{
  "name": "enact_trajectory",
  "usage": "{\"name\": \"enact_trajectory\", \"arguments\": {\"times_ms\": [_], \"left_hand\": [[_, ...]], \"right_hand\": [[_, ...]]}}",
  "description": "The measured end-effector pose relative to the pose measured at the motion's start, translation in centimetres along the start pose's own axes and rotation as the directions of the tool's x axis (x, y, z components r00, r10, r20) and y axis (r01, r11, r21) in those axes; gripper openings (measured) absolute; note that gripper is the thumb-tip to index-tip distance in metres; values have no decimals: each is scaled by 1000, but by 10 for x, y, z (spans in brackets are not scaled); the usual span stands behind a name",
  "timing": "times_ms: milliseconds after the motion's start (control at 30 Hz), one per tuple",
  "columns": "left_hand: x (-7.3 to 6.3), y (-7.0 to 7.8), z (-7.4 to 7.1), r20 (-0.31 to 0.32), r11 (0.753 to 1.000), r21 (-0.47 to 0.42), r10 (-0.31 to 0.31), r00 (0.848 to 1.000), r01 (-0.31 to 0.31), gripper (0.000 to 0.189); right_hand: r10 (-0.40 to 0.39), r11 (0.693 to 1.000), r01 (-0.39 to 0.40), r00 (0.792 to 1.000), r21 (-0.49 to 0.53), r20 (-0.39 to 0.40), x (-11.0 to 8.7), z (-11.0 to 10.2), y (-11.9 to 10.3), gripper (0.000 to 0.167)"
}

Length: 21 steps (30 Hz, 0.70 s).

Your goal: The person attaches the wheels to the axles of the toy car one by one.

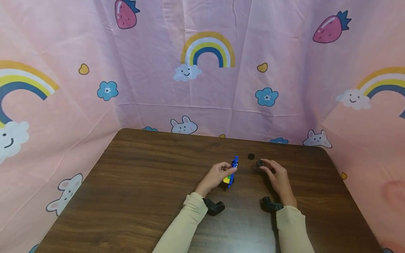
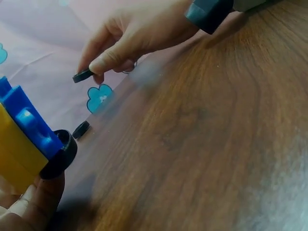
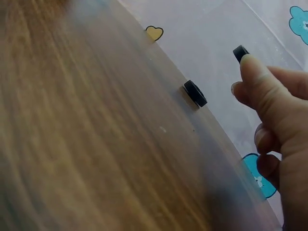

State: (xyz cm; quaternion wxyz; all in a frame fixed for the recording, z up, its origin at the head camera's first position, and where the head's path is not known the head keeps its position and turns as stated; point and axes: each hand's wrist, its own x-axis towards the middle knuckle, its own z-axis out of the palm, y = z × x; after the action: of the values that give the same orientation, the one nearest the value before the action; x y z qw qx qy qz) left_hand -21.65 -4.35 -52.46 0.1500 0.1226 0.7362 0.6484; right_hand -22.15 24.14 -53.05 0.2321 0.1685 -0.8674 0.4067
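Observation:
My left hand (image 1: 217,176) grips a toy car (image 1: 233,173) built of blue and yellow blocks, turned up on its side. A black wheel (image 2: 61,155) sits on the car's near edge in the left wrist view. Between thumb and fingertips of my right hand (image 1: 278,178) is a small black toy wheel (image 3: 240,53), raised above the table and to the right of the car. One more black wheel (image 1: 251,156) lies flat on the table, just beyond and left of the pinched one. The left palm hides part of the car.
The brown wooden table (image 1: 142,182) ends at the back against a pink patterned cloth (image 1: 152,84), which also hangs at both sides. Each wrist carries a black camera mount (image 1: 215,207) close to the tabletop.

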Motion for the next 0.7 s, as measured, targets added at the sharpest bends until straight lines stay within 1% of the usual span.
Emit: {"name": "enact_trajectory", "arguments": {"times_ms": [167, 333, 533, 700], "left_hand": [[1, -1, 1, 2, 1000, -4, 2, 1000, -2, 42], [-1, -1, 1, 7, 1000, -17, -6, 1000, 7, 41], [1, 1, 1, 4, 1000, -7, -7, 1000, 7, 41], [2, 1, 1, 9, 1000, -7, -13, 1000, 13, 37]], "right_hand": [[1, 1000, -1, 1000, 4, -21, 2, -1, 0, 33], [-3, 1000, 4, 1000, 11, -27, 3, -1, -2, 31], [-30, 999, 30, 1000, 12, -2, 6, 1, -8, 31], [-32, 999, 32, 999, 15, 6, 7, 4, -12, 30]]}}
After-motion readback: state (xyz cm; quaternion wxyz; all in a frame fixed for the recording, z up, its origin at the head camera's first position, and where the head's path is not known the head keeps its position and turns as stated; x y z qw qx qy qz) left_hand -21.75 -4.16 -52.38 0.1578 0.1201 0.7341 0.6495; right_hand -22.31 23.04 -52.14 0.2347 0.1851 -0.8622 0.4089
